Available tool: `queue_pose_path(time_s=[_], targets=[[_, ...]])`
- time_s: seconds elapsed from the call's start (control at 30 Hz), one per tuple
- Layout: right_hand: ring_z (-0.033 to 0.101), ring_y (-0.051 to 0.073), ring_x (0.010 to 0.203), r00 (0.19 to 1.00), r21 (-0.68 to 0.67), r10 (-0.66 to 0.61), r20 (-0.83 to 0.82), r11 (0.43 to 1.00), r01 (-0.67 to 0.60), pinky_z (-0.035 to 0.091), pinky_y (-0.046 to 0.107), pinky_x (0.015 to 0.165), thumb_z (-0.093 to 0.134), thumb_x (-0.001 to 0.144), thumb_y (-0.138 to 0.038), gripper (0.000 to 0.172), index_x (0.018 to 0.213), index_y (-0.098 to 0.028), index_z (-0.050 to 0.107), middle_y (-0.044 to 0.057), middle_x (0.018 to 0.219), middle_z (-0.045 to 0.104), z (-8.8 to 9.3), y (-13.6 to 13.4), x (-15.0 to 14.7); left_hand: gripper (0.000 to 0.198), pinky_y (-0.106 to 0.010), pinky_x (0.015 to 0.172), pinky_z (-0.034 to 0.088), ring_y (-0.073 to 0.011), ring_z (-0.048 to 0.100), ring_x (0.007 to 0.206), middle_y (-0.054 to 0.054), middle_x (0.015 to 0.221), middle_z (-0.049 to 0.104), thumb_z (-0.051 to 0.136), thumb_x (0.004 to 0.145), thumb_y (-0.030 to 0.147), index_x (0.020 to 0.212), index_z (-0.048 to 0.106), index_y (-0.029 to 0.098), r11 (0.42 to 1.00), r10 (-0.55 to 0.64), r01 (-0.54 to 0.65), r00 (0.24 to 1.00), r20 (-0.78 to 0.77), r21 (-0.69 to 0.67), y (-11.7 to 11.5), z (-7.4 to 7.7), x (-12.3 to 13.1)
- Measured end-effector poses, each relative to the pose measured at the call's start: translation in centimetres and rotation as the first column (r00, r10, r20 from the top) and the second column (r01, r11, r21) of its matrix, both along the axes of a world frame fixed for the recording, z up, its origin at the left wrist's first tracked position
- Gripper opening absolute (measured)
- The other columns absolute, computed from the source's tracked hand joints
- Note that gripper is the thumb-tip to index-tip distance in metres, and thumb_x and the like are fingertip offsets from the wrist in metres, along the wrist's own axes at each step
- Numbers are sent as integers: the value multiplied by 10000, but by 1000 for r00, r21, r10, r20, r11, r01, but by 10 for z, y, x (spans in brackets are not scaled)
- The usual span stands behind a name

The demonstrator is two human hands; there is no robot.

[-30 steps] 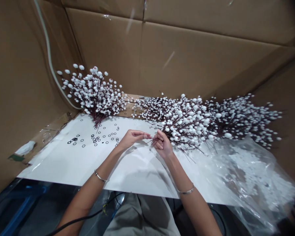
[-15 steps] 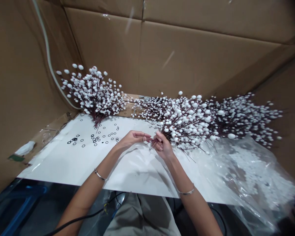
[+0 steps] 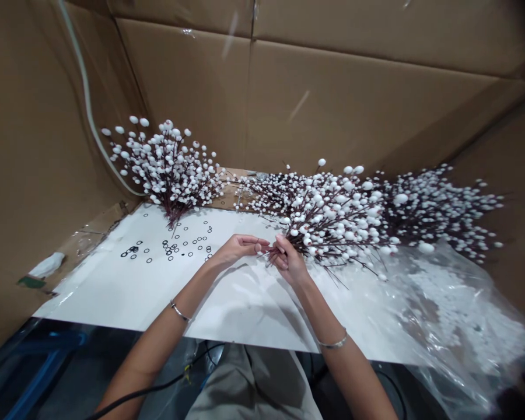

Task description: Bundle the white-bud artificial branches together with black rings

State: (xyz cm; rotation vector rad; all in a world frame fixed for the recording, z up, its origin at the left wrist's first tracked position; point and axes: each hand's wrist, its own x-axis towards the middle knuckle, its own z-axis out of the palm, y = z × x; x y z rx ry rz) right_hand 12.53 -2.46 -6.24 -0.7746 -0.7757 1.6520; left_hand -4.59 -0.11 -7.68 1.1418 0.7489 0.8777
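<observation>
Well, at the middle of the white sheet (image 3: 96, 297), the left hand (image 3: 238, 249) and the right hand (image 3: 289, 261) meet at the base of an artificial white-berried spray (image 3: 332, 224). The right hand's fingers (image 3: 282, 248) curl closed around the dark stems, gripping low down, which seems to keep the top-heavy head of berries lifted and fanned out toward the far right. The left hand reaches across with its fingers (image 3: 251, 242) nearly straight and pinched together on the stem ends (image 3: 266, 249); exactly what lies between the fingertips is too small to tell. Handling the stems rather than the berries probably keeps the delicate-looking tips from being crushed. Small black rings (image 3: 170, 248) lie scattered on the sheet to the left, within easy reach of the left hand, just near a second spray (image 3: 166, 169) leaning against the far cardboard wall (image 3: 332, 105). A third spray (image 3: 441, 204) lies at the far right, beyond a crumpled clear plastic bag (image 3: 455, 315) whose loose folds spread over the right of the sheet.
</observation>
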Motion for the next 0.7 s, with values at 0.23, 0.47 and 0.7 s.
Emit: queue_pose_path(time_s=[0.23,0.47,0.7], targets=[[165,1,317,998,29,-54,22,998,53,149,165,306,847,611,-476,544,547,-193,386,-125,420,250,1,-1,-2,498,-298,883,482,-212,692,975,-147,1098,747,850,649,476,1015,772,148,1000,-8,9,999,36,-9,5,-15,3],[134,-2,360,995,-9,-103,7,995,103,87,168,303,881,538,-438,530,568,-192,413,-122,460,271,3,-1,-1,499,-321,933,469,-223,697,997,-138,1060,759,851,646,486,1006,774,149,1000,12,-11,995,98,-9,2,-22,10],[131,6,371,994,25,-112,10,993,111,91,162,309,867,560,-453,511,575,-197,425,-118,461,244,2,0,-2,500,-316,888,484,-207,701,898,-116,963,771,880,597,485,945,784,138,997,82,-80,986,146,-16,0,-23,19]])
